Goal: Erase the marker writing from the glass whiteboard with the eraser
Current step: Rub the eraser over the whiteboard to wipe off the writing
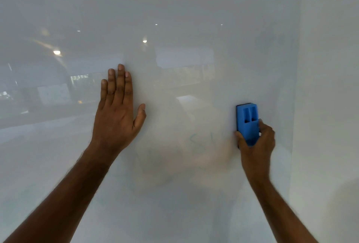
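Two hands up: left hand flat, fingers straight on the glass whiteboard; right hand grips the blue eraser, faint marker writing between them.

On the glass whiteboard, the left hand lies flat, left of the marker writing. The eraser stands upright against the board, right of the writing, its lower end in the right hand.
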The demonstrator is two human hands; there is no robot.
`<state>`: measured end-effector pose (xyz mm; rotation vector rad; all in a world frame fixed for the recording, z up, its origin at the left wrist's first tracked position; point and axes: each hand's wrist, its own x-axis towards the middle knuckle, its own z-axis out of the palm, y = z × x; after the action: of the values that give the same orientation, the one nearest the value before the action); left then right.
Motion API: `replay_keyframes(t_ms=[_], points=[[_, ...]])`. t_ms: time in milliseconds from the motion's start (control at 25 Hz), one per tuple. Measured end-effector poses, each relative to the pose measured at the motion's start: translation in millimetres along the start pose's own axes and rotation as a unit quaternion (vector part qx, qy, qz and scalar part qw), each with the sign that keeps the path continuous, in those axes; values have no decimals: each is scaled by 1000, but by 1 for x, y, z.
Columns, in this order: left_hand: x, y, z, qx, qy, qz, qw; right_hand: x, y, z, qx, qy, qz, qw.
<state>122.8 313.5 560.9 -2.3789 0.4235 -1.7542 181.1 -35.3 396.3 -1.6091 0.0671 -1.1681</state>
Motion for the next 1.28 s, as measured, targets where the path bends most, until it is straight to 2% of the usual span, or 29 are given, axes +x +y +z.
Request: replay_keyframes(t_ms=[160, 360, 480, 640, 720, 880, 960, 1160, 1280], points=[[-19, -21, -7, 9, -5, -5, 1000, -49, -42, 36, -25, -50, -90, 994], [-37, -59, -17, 21, 11, -31, 999, -40, -36, 22, -110, -88, -172, 975], [-42, -76, -21, 21, 18, -54, 998, -26, -35, 14, -129, -74, -168, 975], [-44, -79, -22, 20, 20, -48, 998, -33, -54, 34, -96, -63, -172, 978], [-43, -78, -21, 21, 18, -42, 999, -46, -59, 42, -117, -85, -221, 964], [-49, -89, -23, 24, 23, -42, 999, -57, -36, 30, -192, -148, -350, 905], [-53, -96, -24, 30, 27, -48, 998, -50, -23, 17, -205, -158, -349, 901], [-56, -101, -25, 23, 21, -45, 998, -31, -48, 28, -141, -100, -270, 947], [-55, -101, -27, 21, 17, -42, 999, -42, -78, 53, -119, -104, -300, 941]])
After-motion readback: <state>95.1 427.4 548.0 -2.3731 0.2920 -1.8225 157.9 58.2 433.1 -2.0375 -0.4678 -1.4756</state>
